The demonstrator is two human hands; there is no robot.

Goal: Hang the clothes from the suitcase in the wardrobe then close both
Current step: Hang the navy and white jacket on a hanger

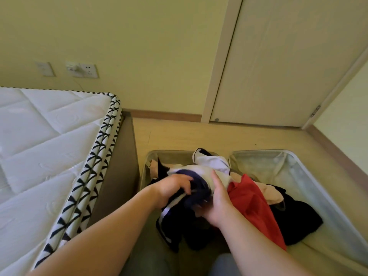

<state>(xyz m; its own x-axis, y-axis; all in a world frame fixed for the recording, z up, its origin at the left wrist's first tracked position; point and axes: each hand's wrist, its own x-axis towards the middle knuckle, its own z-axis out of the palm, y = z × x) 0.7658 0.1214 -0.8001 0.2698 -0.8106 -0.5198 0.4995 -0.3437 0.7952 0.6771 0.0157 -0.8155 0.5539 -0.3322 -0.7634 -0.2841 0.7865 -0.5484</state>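
Floor: open suitcase. We see left grip and right grip clamped on the navy-and-white garment; lifting may snag the adjoining red garment.

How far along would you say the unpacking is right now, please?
Done: the suitcase lies open on the floor. In hand: left hand and right hand grip a navy-and-white garment. Left: the red garment and black garment lie inside; hanging everything and closing both are not yet done.
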